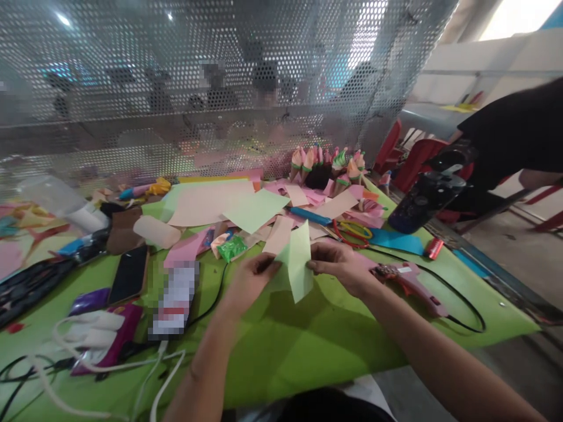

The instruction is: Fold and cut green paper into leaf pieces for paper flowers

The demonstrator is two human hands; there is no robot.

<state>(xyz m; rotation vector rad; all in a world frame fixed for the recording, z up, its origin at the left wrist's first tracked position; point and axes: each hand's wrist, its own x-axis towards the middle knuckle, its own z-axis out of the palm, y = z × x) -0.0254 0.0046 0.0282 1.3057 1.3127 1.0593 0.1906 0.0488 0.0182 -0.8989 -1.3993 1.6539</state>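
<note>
together, left fingers [269,271] and right fingers [323,268] pinch green paper [301,266]

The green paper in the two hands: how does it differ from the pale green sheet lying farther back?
The held paper is folded along a crease, while the green sheet lies flat with no crease visible. The held paper is raised between the left hand and right hand; the green sheet overlaps a pink sheet. Both are pale green.
</note>
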